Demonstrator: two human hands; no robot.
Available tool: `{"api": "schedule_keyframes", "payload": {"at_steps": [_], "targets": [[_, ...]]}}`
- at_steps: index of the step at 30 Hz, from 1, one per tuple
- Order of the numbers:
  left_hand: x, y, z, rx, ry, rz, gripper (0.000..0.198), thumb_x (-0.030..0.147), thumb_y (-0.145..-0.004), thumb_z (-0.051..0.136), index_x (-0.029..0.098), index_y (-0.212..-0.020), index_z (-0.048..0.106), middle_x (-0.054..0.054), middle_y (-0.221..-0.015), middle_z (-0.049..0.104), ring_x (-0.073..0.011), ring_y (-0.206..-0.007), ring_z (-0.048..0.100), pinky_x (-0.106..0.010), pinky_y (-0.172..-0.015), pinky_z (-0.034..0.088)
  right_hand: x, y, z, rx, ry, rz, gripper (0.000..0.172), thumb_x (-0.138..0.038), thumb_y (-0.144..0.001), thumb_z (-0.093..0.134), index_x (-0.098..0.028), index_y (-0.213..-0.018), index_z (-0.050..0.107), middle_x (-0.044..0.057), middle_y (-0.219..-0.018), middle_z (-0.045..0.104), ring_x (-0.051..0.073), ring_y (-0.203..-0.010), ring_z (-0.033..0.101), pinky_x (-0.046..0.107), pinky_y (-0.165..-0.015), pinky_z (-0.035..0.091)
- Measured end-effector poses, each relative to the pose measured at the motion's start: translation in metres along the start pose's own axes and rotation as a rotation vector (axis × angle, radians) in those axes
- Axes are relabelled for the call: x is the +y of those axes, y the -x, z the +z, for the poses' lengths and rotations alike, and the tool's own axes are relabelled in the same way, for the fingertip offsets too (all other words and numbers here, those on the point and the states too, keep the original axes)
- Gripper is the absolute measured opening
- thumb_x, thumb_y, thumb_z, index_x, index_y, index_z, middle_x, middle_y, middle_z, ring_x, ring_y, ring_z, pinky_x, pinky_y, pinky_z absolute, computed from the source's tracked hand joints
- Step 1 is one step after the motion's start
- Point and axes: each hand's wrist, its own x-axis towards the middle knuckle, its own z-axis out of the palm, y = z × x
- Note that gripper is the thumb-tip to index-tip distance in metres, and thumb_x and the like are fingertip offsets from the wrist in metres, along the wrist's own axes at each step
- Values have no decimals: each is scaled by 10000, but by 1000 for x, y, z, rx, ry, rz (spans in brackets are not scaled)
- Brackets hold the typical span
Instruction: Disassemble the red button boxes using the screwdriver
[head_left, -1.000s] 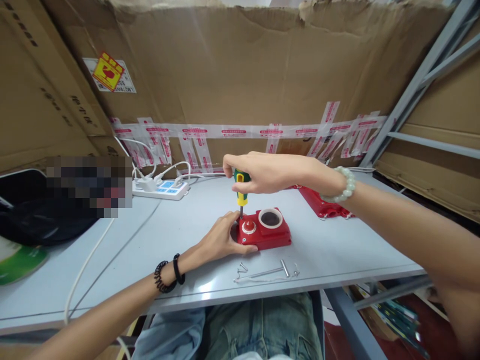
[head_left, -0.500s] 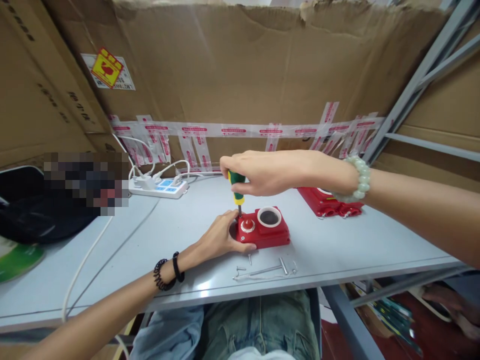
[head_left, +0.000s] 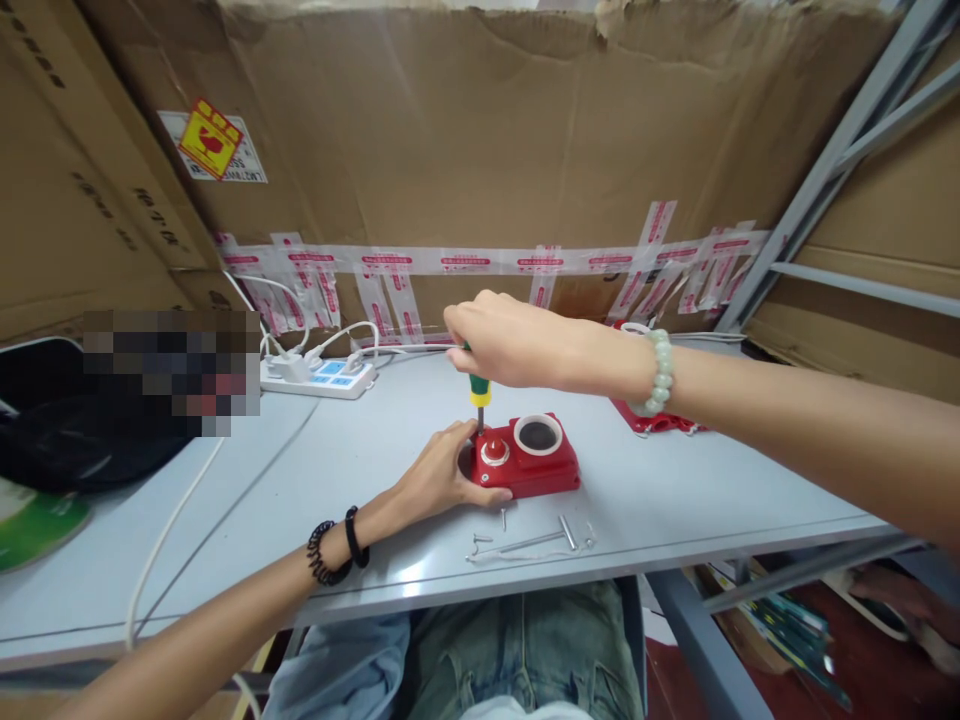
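Note:
A red housing (head_left: pixel 541 477) with a red button and a round dark window in a white ring lies on the grey table (head_left: pixel 675 490). My left hand (head_left: pixel 442 468) grips its left end, thumb along the near side and fingers at the far side. Above it, my right hand (head_left: pixel 502 340) is wrapped round a green and yellow screwdriver (head_left: pixel 480 390). The screwdriver stands upright, its tip at the housing's far left corner. Nearer the table edge lie a few loose screws (head_left: pixel 504 519) and a small metal T-handle hammer-shaped rod (head_left: pixel 525 541) with a thin white cord.
More red housings (head_left: pixel 660 418) lie partly hidden behind my right forearm. A white power strip (head_left: pixel 322 377) with plugs and cables is at the back left, near a black bag (head_left: pixel 90 450). Cardboard (head_left: pixel 465 130) walls the back; a metal frame (head_left: pixel 825 180) rises at right.
My right hand has turned about the screwdriver's handle, its wrist shifting left and its forearm swinging. The screwdriver tip stays at the same corner, and my left hand keeps its hold.

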Motion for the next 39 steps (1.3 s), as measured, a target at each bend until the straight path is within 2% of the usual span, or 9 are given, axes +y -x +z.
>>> {"api": "schedule_keyframes", "payload": {"at_steps": [5,9,14,18,20,24,29,34,39], "targets": [[0,-1,0,-6,0,1,649,581,-583,806,163,-1017,564,-63,-919,639,-218,-748,553,-309,-664,401,3,-1,-1,-94,-135,-99,357,-177,-716,652,-172,-1041,506,75,-997,571,190,-826,526,287,-594,346],[-1,-3,1,10,-23,10,660,588,-569,813,160,-999,553,-69,-927,641,-225,-759,558,-320,-681,410,5,1,5,8,-43,-30,253,-284,-842,562,-159,-1050,490,91,-943,558,198,-775,512,303,-580,317],[-1,-2,1,5,22,22,631,565,-583,815,168,-1006,567,-71,-955,653,-238,-800,584,-323,-704,430,5,3,6,-26,-176,-113,485,-71,-718,593,-169,-1160,420,67,-1008,576,162,-763,506,284,-586,344],[0,-2,0,4,5,12,643,565,-580,815,165,-1022,576,-69,-941,657,-236,-783,581,-329,-702,431,5,3,6,-12,-138,-61,244,-272,-804,602,-172,-999,494,69,-938,566,176,-756,499,293,-576,336],[0,-2,-1,2,11,14,643,564,-582,815,167,-1027,576,-70,-949,657,-237,-791,582,-331,-709,433,4,3,6,13,-105,-18,181,-272,-819,573,-171,-951,501,69,-898,560,188,-768,503,298,-578,330],[-2,-1,0,-2,14,24,649,578,-590,808,173,-1038,569,-78,-988,648,-249,-832,585,-339,-726,434,2,6,3,-47,-191,-53,355,-137,-680,634,-191,-999,489,50,-935,572,187,-830,519,282,-578,344],[-3,-1,1,10,-15,17,661,580,-586,810,174,-1046,565,-66,-946,649,-242,-796,577,-336,-699,424,3,5,2,13,-152,24,153,-238,-753,626,-187,-824,500,53,-804,566,212,-844,517,303,-609,358],[0,-1,-1,0,-7,-2,640,558,-582,820,178,-1034,572,-60,-937,650,-243,-788,583,-327,-685,421,5,5,2,-44,-235,-35,276,-155,-676,645,-199,-911,507,32,-858,577,179,-797,516,278,-564,343],[-1,-1,0,5,-14,8,668,569,-585,814,184,-1069,562,-63,-955,649,-245,-804,586,-334,-706,422,5,5,5,44,-192,34,198,-184,-736,622,-185,-899,508,49,-886,576,196,-864,511,290,-625,357]]}}
